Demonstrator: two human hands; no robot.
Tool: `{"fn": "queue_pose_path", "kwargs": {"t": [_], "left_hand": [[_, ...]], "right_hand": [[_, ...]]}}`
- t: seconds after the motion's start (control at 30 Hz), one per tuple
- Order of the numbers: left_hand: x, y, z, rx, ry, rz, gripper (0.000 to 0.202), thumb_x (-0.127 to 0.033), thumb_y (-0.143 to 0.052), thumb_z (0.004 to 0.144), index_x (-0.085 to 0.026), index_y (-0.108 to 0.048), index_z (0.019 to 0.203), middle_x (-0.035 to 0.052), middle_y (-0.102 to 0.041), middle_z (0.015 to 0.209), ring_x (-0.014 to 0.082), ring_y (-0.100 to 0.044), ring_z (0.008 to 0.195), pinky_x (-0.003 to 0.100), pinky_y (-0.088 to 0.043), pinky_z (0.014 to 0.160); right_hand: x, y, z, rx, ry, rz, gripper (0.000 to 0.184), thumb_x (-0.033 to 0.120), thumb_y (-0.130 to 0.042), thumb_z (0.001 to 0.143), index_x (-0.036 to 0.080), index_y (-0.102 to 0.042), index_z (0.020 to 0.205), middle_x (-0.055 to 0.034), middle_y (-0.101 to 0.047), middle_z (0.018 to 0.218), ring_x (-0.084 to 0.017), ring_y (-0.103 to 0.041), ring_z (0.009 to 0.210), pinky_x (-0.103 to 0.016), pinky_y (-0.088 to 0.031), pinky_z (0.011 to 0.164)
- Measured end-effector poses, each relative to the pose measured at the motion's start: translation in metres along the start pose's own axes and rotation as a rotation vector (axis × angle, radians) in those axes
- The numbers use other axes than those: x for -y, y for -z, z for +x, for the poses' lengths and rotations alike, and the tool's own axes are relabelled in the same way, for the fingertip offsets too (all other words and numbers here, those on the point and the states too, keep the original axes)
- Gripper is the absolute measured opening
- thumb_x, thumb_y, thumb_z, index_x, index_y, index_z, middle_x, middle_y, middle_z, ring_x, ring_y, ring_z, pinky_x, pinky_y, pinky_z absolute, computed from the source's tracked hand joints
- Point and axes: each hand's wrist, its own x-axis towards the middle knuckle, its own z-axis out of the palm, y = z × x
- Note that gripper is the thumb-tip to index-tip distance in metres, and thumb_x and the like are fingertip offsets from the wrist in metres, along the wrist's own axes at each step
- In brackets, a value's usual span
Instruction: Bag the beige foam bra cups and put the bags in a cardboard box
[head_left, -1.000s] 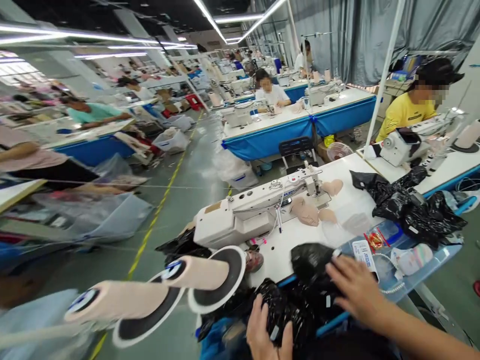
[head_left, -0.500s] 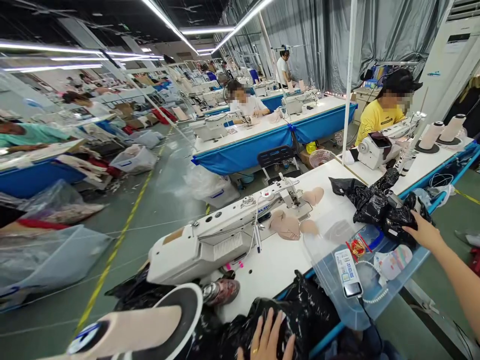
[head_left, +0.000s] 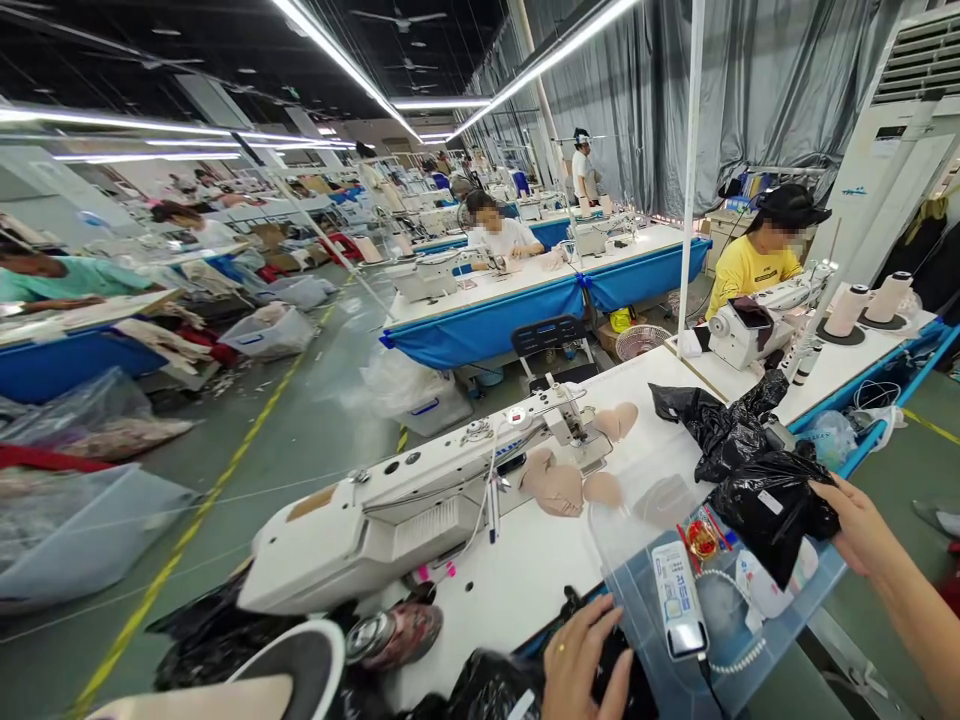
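Two bare hands are at the near edge of the white tabletop (head_left: 540, 560), and from where I stand I can see both. The right hand (head_left: 859, 525) is gripping a labelled black bag (head_left: 769, 500) by its outer edge, the thumb on top. That bag is over the clear bluish tray (head_left: 787, 625), which juts out past the near edge towards the right corner of the tabletop. Just behind it, a crumpled black bag (head_left: 712, 430) lies towards the tabletop's right end.

The left hand (head_left: 585, 655) is open, thumb apart from the fingers, over dark plastic at the near edge, just beside the tray. More black plastic (head_left: 495, 685) bunches up to its left.

In the tray I make out a white gadget (head_left: 679, 600) with a cable and a small red-edged packet (head_left: 701, 540). A sewing machine (head_left: 405, 510) runs along the far edge, with beige cups (head_left: 559, 490) around its needle end. A drink can (head_left: 401, 635) is near the left end. Beyond the right end, a person in a yellow top (head_left: 750, 270) sits at another machine (head_left: 750, 325).
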Motion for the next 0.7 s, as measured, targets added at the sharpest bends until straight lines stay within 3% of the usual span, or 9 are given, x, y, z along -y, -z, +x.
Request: {"fn": "queue_pose_path", "kwargs": {"t": [0.2, 0.33, 0.53, 0.7], "left_hand": [[-0.033, 0.003, 0.032, 0.227, 0.102, -0.206, 0.038, -0.049, -0.059, 0.099, -0.029, -0.074, 0.127, 0.0121, -0.071, 0.138, 0.0318, -0.065, 0.131, 0.052, -0.053, 0.112], [-0.044, 0.008, 0.056, 0.249, 0.163, -0.367, 0.041, -0.05, -0.059, 0.099, -0.026, -0.071, 0.129, 0.0143, -0.068, 0.139, 0.0317, -0.062, 0.133, 0.056, -0.048, 0.117], [-0.049, 0.004, 0.092, 0.329, 0.289, -0.59, 0.051, -0.049, -0.069, 0.091, -0.022, -0.064, 0.134, 0.014, -0.066, 0.141, 0.0316, -0.057, 0.136, 0.053, -0.04, 0.121], [-0.045, -0.017, 0.117, 0.48, 0.416, -0.937, 0.078, -0.063, -0.084, 0.079, -0.02, -0.059, 0.139, 0.0188, -0.056, 0.154, 0.0368, -0.044, 0.151, 0.058, -0.024, 0.128]], "right_hand": [[0.002, -0.028, -0.018, 0.083, -0.114, 0.182, 0.043, 0.06, -0.09, 0.069, 0.026, -0.08, 0.095, -0.0086, -0.082, 0.095, -0.036, -0.077, 0.103, -0.048, -0.064, 0.09], [0.006, -0.043, -0.026, 0.139, -0.148, 0.219, 0.039, 0.055, -0.093, 0.068, 0.027, -0.079, 0.091, -0.0068, -0.082, 0.093, -0.036, -0.077, 0.103, -0.049, -0.063, 0.093], [0.015, -0.064, -0.036, 0.202, -0.183, 0.216, 0.041, 0.052, -0.093, 0.065, 0.026, -0.079, 0.093, -0.0071, -0.082, 0.089, -0.035, -0.078, 0.1, -0.047, -0.064, 0.092], [0.019, -0.076, -0.044, 0.275, -0.187, 0.186, 0.036, 0.052, -0.088, 0.069, 0.028, -0.081, 0.096, -0.0098, -0.082, 0.098, -0.037, -0.077, 0.101, -0.049, -0.064, 0.091]]}}
